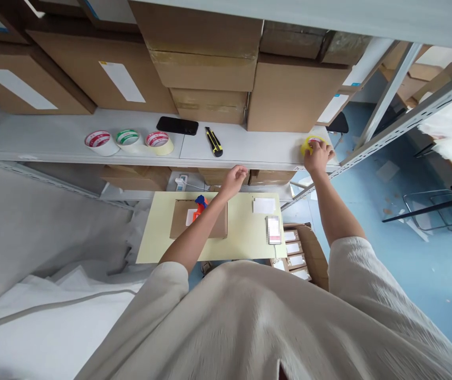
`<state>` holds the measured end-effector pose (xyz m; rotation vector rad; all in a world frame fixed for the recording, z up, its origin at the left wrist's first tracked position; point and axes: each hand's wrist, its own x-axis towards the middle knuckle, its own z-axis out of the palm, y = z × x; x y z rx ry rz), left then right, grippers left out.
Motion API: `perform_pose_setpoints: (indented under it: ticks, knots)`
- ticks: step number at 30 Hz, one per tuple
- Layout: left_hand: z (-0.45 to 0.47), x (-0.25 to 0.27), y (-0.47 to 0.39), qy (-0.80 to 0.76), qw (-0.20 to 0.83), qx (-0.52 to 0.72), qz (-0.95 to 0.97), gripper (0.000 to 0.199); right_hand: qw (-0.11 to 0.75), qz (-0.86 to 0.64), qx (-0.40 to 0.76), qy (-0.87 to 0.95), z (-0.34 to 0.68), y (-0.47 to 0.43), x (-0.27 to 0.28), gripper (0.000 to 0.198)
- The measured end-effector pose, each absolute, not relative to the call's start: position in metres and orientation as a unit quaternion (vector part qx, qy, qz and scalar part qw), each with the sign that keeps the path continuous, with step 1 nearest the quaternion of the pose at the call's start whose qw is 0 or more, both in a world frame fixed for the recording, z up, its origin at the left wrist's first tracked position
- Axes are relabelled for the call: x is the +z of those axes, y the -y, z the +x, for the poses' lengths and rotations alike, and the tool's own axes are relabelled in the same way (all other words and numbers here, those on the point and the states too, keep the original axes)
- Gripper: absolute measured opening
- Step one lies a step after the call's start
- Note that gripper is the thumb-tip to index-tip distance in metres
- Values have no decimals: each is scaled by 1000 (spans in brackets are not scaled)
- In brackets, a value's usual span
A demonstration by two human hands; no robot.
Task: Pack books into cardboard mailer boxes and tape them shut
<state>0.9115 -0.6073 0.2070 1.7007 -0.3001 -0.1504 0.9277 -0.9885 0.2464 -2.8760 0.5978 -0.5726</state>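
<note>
At the right end of the shelf, my right hand [319, 157] has its fingers around a yellow roll of tape [307, 143] with a pink-and-white core. The roll rests on the shelf board [257, 145]. My left hand [232, 182] hangs in front of the shelf edge, fingers curled together and nothing visible in them. Nearest to it on the shelf lies a yellow-and-black box cutter [213, 141]. Below my left forearm, a cardboard box [218, 226] lies on the pale yellow table, with an orange-and-blue tape dispenser [200, 206] on top, partly hidden by the arm.
Three tape rolls [130, 138] and a black phone [177, 125] stand left on the shelf. Cardboard boxes [210, 68] fill its back. On the table [245, 248] are white labels [264, 205] and a lit phone [273, 230]. A metal post [392, 126] rises at right.
</note>
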Motion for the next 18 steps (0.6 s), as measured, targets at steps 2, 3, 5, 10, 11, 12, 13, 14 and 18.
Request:
perform_pose_setpoints:
  ticks: [2,3,5,10,11,12,13,14,18]
  knots:
    - [910,206,608,136,646,-73,748,12,96,-960,-195,-175,921,976,251,49]
    - [909,206,608,137,646,-77,747,12,112,-961,-196,-159,916,967,253,49]
    - [907,207,609,136,650,-82,743,13,168,-957,-209,-113,904,944,257,48]
    - [902,212,601,105,686,-79,715,34,356,-916,-185,15,870,865,248,50]
    - [900,213,596,93,695,-80,708,40,399,-901,-169,26,863,847,243,53]
    - [898,213,591,80,704,-82,701,45,441,-884,-151,36,857,830,238,54]
    - [895,212,584,66,711,-83,695,49,480,-865,-138,43,851,812,232,55]
    - [892,211,576,52,717,-85,690,53,513,-848,-125,49,844,796,226,55]
    - [875,203,536,24,718,-102,688,58,584,-807,-71,52,822,741,212,57]
